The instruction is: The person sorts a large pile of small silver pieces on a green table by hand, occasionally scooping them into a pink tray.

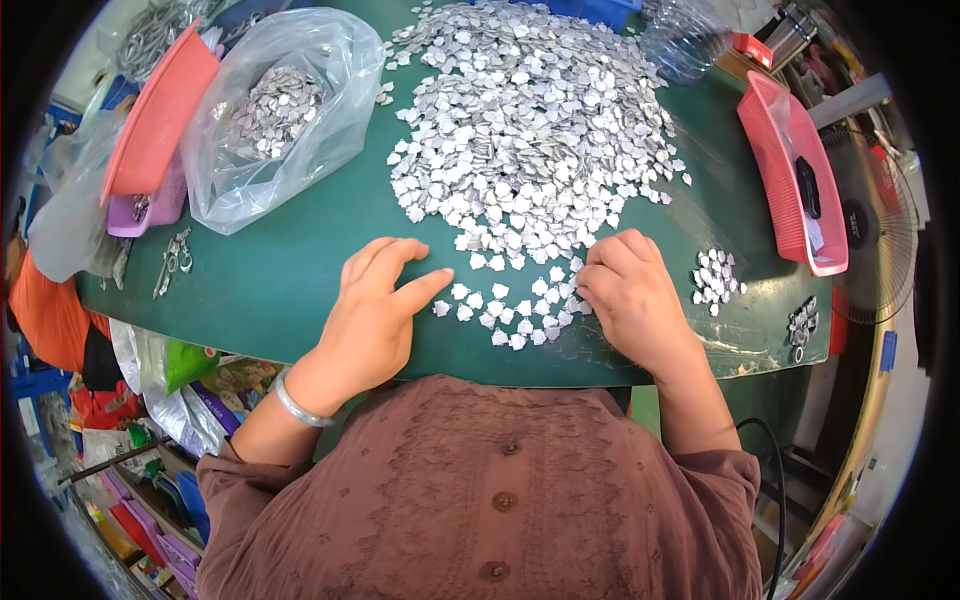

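Note:
A large heap of small flat silver metal pieces (530, 130) covers the middle of the green table (290, 270). In front of it, between my hands, a thin scatter of the same pieces (525, 310) lies on the tabletop. My left hand (375, 310) is at the left of this scatter, thumb and fingers apart, holding nothing. At its right edge, my right hand (635, 295) has its fingers curled in, with the fingertips against or just beside several pieces. What lies between those fingertips is hidden. A bracelet (300, 402) circles my left wrist.
An open clear plastic bag (345, 125) with more silver pieces stands at the left, beside a pink basin (160, 115). A small cluster of pieces (716, 278) lies to the right, near a pink basket (785, 180). Metal clasps (175, 262) lie at left; dark-silver hardware (802, 325) sits at right.

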The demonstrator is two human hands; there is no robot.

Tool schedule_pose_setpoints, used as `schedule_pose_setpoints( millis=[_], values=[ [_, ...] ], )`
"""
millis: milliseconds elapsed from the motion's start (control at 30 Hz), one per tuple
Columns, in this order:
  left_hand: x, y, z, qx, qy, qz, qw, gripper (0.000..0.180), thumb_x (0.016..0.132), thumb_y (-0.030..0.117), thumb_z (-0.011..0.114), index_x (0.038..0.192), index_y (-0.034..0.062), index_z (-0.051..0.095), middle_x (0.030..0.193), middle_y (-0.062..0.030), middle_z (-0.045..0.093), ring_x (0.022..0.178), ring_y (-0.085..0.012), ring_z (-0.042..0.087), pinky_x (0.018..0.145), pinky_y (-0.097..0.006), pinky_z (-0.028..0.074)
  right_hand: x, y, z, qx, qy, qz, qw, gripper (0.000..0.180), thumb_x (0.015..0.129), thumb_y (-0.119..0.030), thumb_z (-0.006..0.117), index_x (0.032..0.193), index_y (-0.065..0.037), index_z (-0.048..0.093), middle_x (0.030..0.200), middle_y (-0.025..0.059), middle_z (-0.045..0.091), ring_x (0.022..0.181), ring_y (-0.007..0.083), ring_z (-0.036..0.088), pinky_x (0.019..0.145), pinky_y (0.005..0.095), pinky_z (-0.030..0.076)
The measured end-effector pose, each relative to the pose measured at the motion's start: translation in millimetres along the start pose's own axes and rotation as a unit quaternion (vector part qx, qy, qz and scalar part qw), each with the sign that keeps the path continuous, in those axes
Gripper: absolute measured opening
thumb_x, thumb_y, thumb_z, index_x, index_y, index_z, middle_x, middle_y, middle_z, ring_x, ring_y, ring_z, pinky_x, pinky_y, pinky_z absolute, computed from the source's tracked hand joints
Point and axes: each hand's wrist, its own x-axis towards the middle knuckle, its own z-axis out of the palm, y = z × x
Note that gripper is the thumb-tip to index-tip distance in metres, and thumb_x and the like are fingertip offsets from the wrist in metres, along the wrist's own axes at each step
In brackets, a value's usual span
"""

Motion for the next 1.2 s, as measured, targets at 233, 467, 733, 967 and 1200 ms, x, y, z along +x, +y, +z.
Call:
schedule_pose_setpoints(
  millis=[233,467,733,967,1200],
  values=[
    [18.4,3.9,10.9,0.058,-0.019,0.046,0.997,0.052,0.072,-0.010,0.058,0.118,0.0125,0.065,0.126,-0.0172,0.052,0.120,-0.0374,0.047,0.101,-0.045,0.038,-0.3,-0.2,4.9,-0.089,0.010,-0.077,0.993,0.010,0.070,-0.008,0.057,0.079,-0.003,0.060,0.083,0.0058,0.052,0.083,0.0240,0.050,0.077,0.0345,0.043],
    [15.8,2.4,9.6,0.044,-0.025,0.044,0.998,0.047,0.070,-0.009,0.060,0.112,0.0110,0.067,0.126,-0.0174,0.052,0.120,-0.0374,0.046,0.102,-0.045,0.037,-3.9,3.4,6.2,-0.054,0.043,-0.082,0.994,0.014,0.071,-0.007,0.059,0.084,-0.002,0.059,0.088,0.0085,0.055,0.086,0.0268,0.053,0.077,0.0371,0.045],
    [8.5,-5.5,-2.6,0.033,-0.016,0.033,0.999,0.043,0.071,-0.013,0.054,0.106,0.0073,0.068,0.120,-0.0173,0.055,0.117,-0.0368,0.050,0.100,-0.044,0.038,-25.7,30.5,-39.0,-0.169,0.086,0.082,0.978,0.010,0.080,-0.001,0.061,0.090,-0.003,0.059,0.092,0.0115,0.056,0.090,0.0323,0.053,0.080,0.0419,0.042],
    [28.6,-8.3,6.2,0.052,0.014,0.060,0.997,0.044,0.075,-0.009,0.054,0.113,0.0097,0.067,0.120,-0.0158,0.055,0.115,-0.0362,0.050,0.100,-0.045,0.038,-38.3,42.2,-48.8,-0.197,0.043,0.169,0.965,0.016,0.077,0.001,0.060,0.092,-0.003,0.060,0.093,0.0114,0.056,0.090,0.0321,0.054,0.081,0.0418,0.042],
    [30.1,-7.6,9.4,0.059,-0.012,0.078,0.995,0.041,0.076,-0.006,0.058,0.111,0.0114,0.069,0.122,-0.0150,0.055,0.117,-0.0363,0.050,0.101,-0.045,0.038,26.1,-18.0,-1.8,-0.038,0.011,-0.027,0.999,0.038,0.072,0.000,0.059,0.109,-0.008,0.067,0.121,0.0152,0.056,0.111,0.0340,0.052,0.093,0.0435,0.042]
  ],
)
